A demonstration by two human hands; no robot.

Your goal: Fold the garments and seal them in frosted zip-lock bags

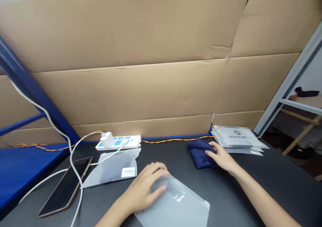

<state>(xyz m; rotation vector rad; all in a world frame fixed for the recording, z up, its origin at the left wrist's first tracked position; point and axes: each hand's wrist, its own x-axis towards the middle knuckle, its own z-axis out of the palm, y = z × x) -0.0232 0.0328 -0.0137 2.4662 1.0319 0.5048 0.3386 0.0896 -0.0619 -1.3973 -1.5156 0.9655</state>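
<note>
At the lower middle my left hand (148, 186) is closed on a frosted zip bag (184, 207), its thumb over the upper face and its fingers at the bag's top left corner. The bag lies slanted with its slider at the right end and small dark print near the zip. Further back and to the right, my right hand (222, 156) grips the right side of a folded navy fabric bundle (201, 153), which rests on the black tabletop (161, 156). Part of the bundle is hidden by my fingers.
A stack of frosted bags (233, 138) lies at the back right, beside a pen (212, 121). On the left are a labelled bag (115, 168), a power strip (136, 141), a phone (66, 186) and a loose white cable (75, 173). Cardboard (151, 92) walls the back.
</note>
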